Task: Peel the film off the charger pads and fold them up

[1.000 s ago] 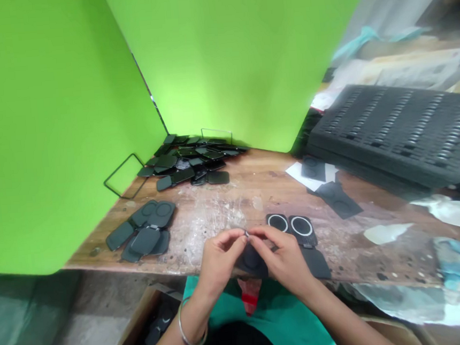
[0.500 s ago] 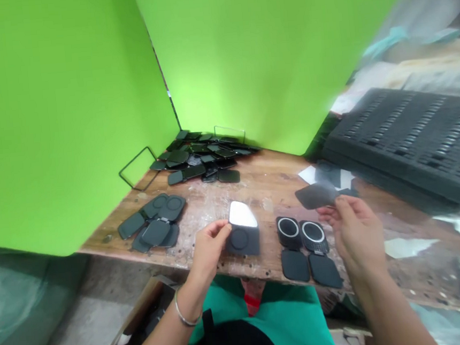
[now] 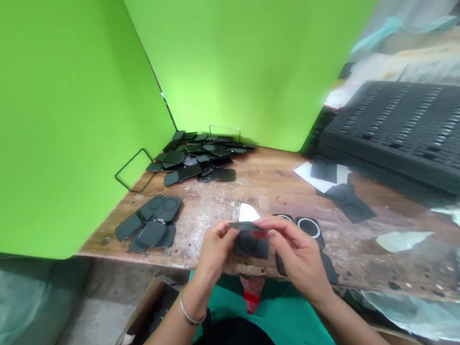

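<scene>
A thin dark sheet is pinched between my left hand and my right hand, seen nearly edge-on. Below it on the table lies a dark square piece, with a white piece at its far edge. Two hinged black units lie partly under my right hand; a white ring shows on one unit. At the left sits a small group of folding black units. More dark sheets and white paper lie to the right.
A heap of black units fills the back corner against green panels. Wire frames lean there. A large black slotted tray stands at the right, and torn white scraps lie before it.
My right hand has moved left with the dark sheet, from beside the ringed units to over the square piece. My left hand has come off the square piece's edge and now grips the sheet too.
</scene>
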Action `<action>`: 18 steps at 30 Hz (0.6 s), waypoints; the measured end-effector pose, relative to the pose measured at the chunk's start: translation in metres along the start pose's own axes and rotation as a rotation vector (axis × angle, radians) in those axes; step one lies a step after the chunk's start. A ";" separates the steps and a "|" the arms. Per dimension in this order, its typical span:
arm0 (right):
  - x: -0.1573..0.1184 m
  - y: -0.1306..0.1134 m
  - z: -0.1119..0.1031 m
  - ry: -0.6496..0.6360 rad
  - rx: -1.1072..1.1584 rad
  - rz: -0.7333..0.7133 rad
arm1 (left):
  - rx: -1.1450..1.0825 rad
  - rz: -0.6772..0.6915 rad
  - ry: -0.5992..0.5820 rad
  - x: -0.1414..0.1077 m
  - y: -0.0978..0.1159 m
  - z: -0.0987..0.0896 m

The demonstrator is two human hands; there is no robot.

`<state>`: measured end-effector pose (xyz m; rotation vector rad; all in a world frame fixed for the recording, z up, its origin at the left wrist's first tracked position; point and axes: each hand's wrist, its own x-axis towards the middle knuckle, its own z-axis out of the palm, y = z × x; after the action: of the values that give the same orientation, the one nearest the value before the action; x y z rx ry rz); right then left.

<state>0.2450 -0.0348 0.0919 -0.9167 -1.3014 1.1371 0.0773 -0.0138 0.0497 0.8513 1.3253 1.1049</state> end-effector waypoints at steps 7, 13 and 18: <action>-0.007 0.023 -0.055 0.250 0.162 0.248 | 0.093 0.145 0.237 0.018 0.004 -0.032; -0.021 0.020 -0.067 0.088 0.266 0.402 | 0.535 0.404 0.055 -0.006 0.020 -0.008; -0.025 0.005 -0.074 -0.133 0.221 0.490 | 0.224 -0.143 -0.567 -0.019 0.021 0.018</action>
<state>0.3200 -0.0511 0.0746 -1.0369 -1.0517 1.7105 0.0945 -0.0235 0.0772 1.1161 1.0169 0.5463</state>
